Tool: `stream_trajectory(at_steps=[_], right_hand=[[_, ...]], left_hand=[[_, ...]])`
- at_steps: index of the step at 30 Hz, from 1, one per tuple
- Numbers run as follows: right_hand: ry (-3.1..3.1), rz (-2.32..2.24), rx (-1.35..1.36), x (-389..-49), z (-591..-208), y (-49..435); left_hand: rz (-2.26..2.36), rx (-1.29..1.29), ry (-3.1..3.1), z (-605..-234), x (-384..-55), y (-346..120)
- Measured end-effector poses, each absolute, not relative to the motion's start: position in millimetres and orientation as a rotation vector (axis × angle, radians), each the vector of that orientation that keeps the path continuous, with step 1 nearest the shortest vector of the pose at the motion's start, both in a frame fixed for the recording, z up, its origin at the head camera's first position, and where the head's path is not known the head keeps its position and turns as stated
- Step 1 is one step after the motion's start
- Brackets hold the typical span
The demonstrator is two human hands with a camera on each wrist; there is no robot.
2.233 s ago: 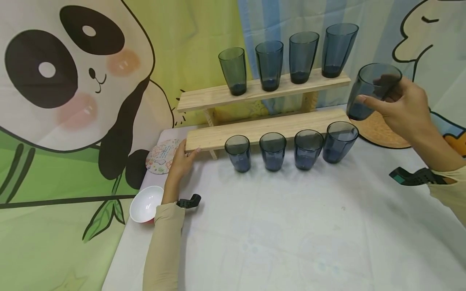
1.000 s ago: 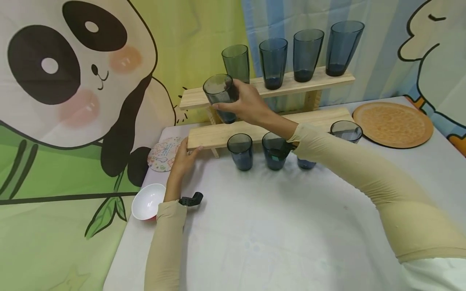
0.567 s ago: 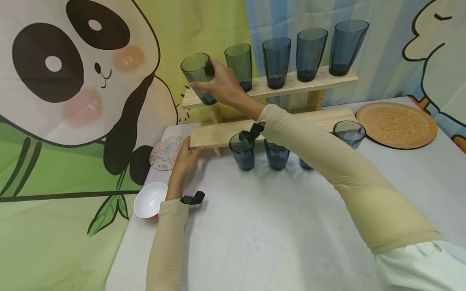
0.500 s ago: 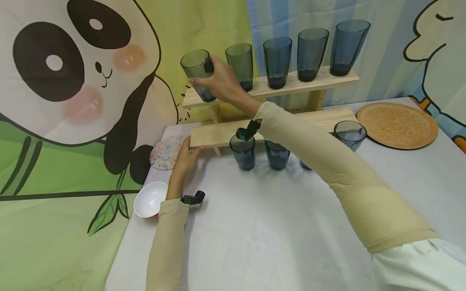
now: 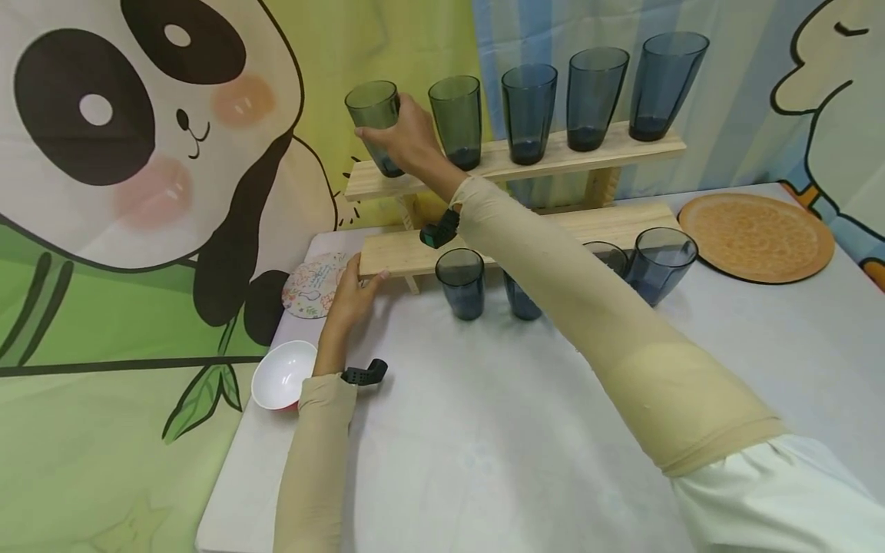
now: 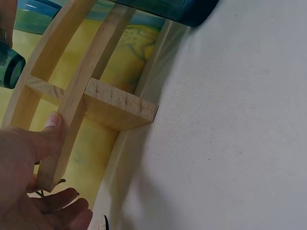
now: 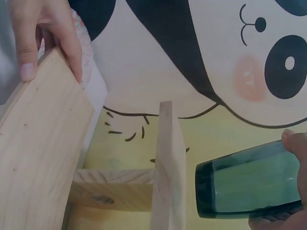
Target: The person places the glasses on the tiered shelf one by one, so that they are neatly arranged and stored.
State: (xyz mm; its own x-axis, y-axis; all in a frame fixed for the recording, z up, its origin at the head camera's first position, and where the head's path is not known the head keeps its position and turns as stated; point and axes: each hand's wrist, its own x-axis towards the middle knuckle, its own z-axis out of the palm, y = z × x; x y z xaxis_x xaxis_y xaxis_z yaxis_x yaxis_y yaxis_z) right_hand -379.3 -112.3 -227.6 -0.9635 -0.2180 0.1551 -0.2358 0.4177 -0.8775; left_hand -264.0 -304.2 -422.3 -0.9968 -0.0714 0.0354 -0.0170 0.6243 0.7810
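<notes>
My right hand (image 5: 408, 138) grips a blue-grey drinking glass (image 5: 373, 115) at the left end of the upper board (image 5: 546, 160) of a two-tier wooden shelf. In the right wrist view the glass (image 7: 244, 184) shows a narrow gap between its base and the board (image 7: 168, 167). My left hand (image 5: 353, 299) holds the left end of the lower board (image 5: 401, 253), its thumb against the edge in the left wrist view. Several matching glasses stand in a row on the upper board, among them a nearby glass (image 5: 458, 123). More glasses, such as one (image 5: 462, 284), stand before the shelf, partly hidden by my right arm.
A round tan mat (image 5: 757, 238) lies at the right of the white tablecloth (image 5: 470, 430). On the left are a white bowl (image 5: 283, 376) and a floral round mat (image 5: 314, 284). Printed curtains hang behind the shelf.
My right hand has carried the glass from the far right across to the upper board's left end, lowering its base toward the wood. My left hand has stayed on the lower board.
</notes>
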Motion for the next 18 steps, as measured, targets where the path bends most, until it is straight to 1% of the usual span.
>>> stream_trajectory(at_steps=[14, 18], right_hand=[[-2.622, 1.653, 0.303, -392.4, -243.9, -118.0], [-2.626, 1.639, 0.304, -393.9, -247.6, -119.8]], left_hand=[[-1.34, 0.092, -2.768, -421.4, -262.8, -302.3], [-1.355, 0.104, -2.766, -421.5, -262.5, -303.0]])
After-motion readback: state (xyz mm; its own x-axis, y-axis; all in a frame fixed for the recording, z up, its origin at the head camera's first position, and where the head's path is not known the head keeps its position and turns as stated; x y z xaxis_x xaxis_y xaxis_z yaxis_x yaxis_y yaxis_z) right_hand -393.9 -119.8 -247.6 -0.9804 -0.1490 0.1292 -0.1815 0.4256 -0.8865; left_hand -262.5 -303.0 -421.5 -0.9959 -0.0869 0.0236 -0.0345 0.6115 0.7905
